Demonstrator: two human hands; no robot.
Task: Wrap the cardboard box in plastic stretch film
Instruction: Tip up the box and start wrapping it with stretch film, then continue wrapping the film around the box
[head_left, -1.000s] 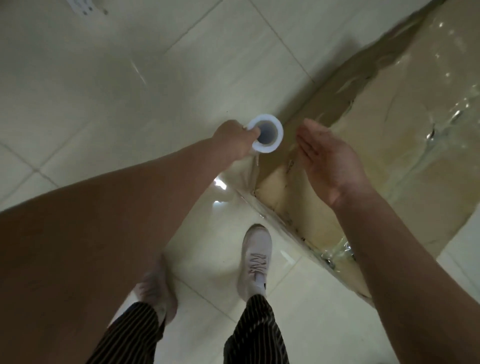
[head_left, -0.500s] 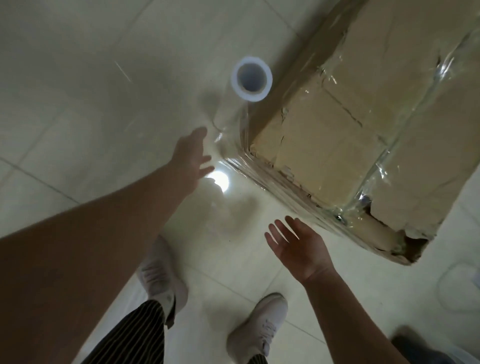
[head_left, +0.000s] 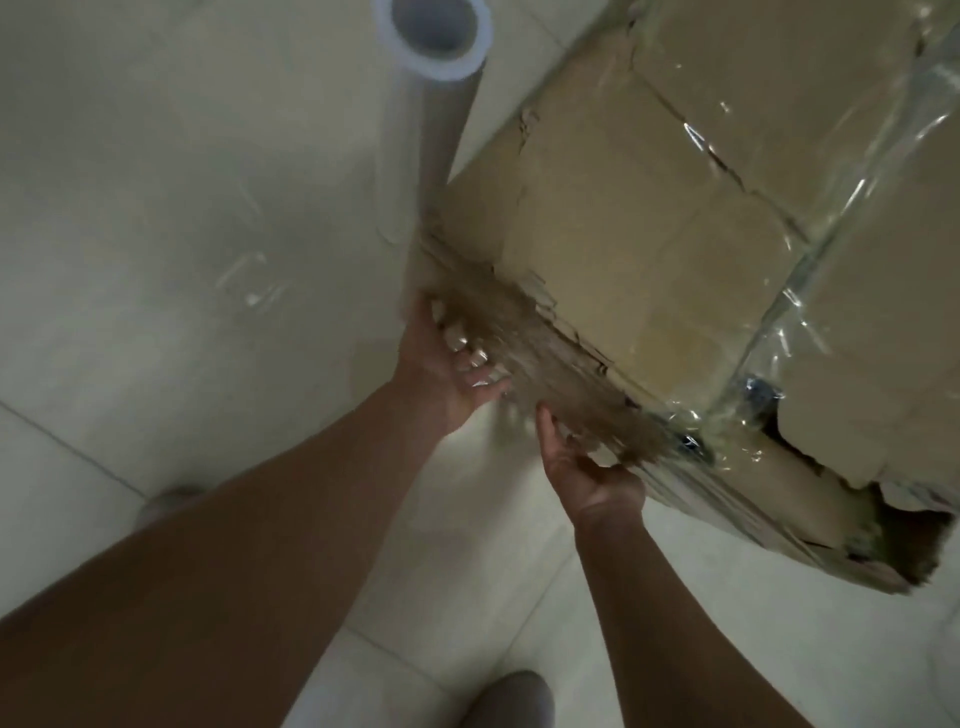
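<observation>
The worn cardboard box (head_left: 649, 208) lies on the floor at the right, with bands of clear stretch film (head_left: 810, 244) across its top and near side. The white-cored film roll (head_left: 434, 36) stands upright on the floor by the box's left corner, and a sheet of film runs from it to the box. My left hand (head_left: 447, 364) lies against the film-covered near side of the box, fingers spread along it. My right hand (head_left: 582, 467) touches the same side farther right, thumb up, its fingertips blurred against the film.
Pale floor tiles (head_left: 156, 260) spread to the left and in front. One of my shoes (head_left: 514, 696) shows at the bottom edge. The box's near right corner (head_left: 893, 540) is torn open.
My left hand let go of the roll, which now stands alone. Both hands dropped and came onto the near side of the box. The view moved closer to the box.
</observation>
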